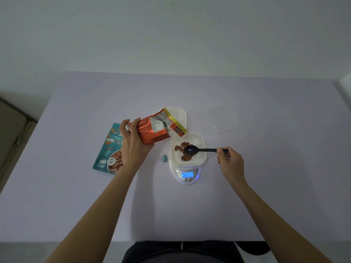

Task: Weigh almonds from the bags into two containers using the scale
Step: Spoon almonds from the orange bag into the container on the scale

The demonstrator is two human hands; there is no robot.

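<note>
A teal bag [106, 149] lay flat. The left hand [133, 143] had its fingers wrapped round a tilted orange bag [155, 128], mouth toward the container [201, 141] on the scale [187, 175]. Almonds [179, 148] lay inside. The right hand [230, 162] pinched a spoon [191, 149] above them.

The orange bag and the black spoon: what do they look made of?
The orange bag looks like metallised plastic foil, glossy: it glints and holds sharp creases. The black spoon is probably plastic, smooth with a faint sheen on its bowl; coated metal cannot be excluded.
</note>
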